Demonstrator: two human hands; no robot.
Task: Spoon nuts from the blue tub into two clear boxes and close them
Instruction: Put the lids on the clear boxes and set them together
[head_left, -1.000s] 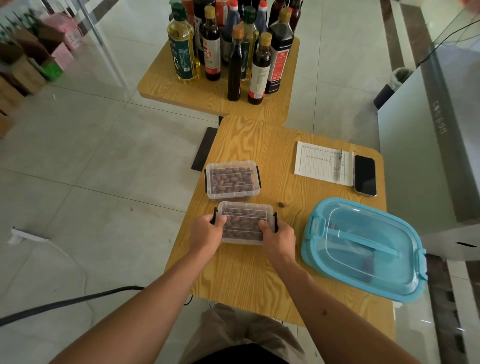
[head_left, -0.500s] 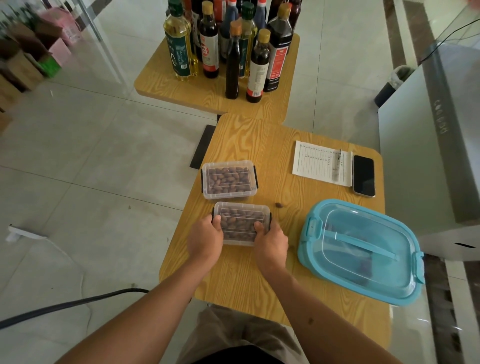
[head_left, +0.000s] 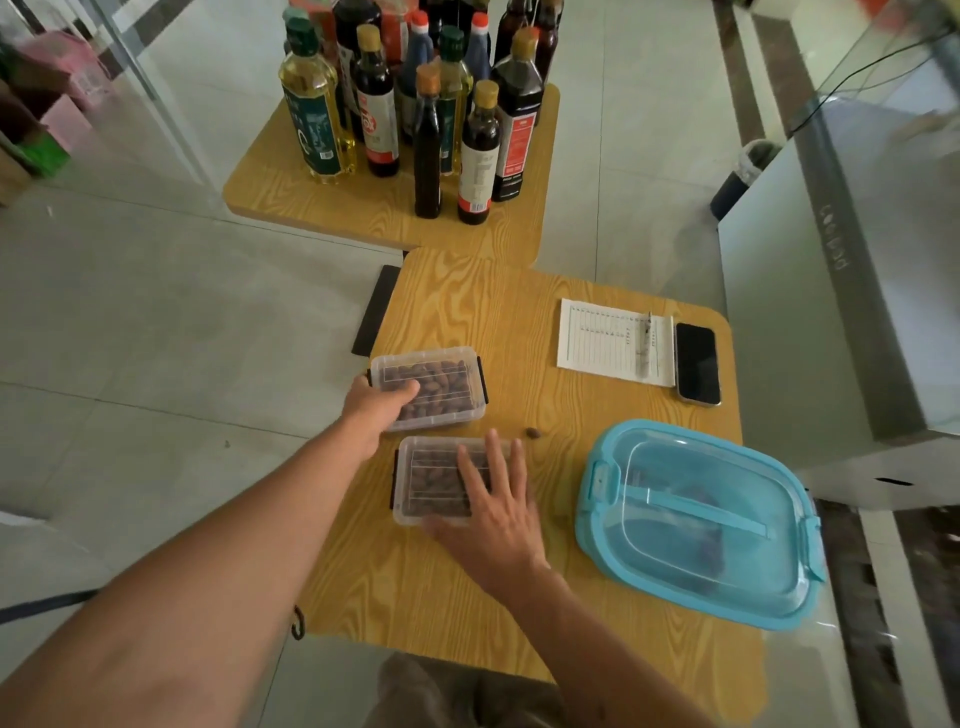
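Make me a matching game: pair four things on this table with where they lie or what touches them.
Things:
1. far box
2. near box
3. loose nut
4. phone

Places:
A. right of the paper sheet
B. under the flat right hand
C. bare tabletop, left of the blue tub
D. touched at its left end by the left hand

Pairs: 1-D, 2-B, 3-C, 4-A
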